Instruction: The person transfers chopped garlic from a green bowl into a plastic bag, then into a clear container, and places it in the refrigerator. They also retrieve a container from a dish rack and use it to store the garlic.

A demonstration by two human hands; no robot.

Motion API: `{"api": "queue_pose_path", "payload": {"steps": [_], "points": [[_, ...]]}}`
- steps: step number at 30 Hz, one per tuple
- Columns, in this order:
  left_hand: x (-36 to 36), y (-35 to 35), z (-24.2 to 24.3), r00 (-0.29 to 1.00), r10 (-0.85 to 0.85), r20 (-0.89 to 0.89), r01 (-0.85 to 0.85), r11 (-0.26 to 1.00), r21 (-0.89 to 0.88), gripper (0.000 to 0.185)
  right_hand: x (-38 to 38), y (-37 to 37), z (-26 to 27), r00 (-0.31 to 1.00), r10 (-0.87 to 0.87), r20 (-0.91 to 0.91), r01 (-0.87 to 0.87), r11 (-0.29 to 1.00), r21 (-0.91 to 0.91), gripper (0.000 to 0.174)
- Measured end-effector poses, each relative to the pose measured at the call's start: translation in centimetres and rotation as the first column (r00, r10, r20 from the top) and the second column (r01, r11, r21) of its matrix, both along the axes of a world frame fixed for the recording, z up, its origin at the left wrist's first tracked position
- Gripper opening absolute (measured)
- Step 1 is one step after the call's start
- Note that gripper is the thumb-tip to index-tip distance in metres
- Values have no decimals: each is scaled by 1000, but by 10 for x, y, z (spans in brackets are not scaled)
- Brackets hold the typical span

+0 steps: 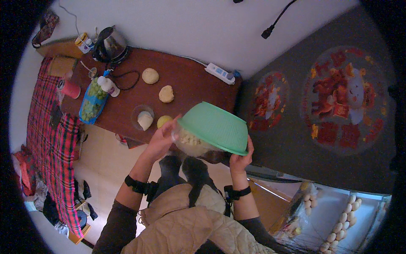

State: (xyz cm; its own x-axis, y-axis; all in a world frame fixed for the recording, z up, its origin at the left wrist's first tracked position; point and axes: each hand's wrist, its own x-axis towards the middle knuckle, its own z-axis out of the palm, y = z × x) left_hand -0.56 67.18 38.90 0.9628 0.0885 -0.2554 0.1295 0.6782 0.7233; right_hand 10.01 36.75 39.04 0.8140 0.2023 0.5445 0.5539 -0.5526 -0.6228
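A green plastic colander is tilted over a clear bowl holding pale chunks, both raised at the front edge of the dark wooden table. My left hand grips the left side, where the bowl meets the colander's rim. On the opposite side, my right hand holds the rim of the colander. Its inside is hidden from me. Just beyond my left hand lies a yellow round piece, perhaps dough or fruit. Beside it, a small clear bowl contains a pale lump.
Two pale round pieces lie farther back. A kettle, a white bottle, a bag of green produce and a pink can stand left. A power strip lies behind. Eggs sit in an open refrigerator.
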Motion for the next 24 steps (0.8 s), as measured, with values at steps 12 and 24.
{"api": "queue_pose_path", "payload": {"steps": [12, 24], "points": [[-9, -8, 30, 997, -69, -19, 72, 973, 219, 53, 103, 70, -29, 858, -103, -503, 140, 990, 36, 44], [-20, -15, 26, 956, 91, -278, 63, 865, 499, 46, 134, 119, -110, 293, 96, -951, 396, 893, 213, 48]]}}
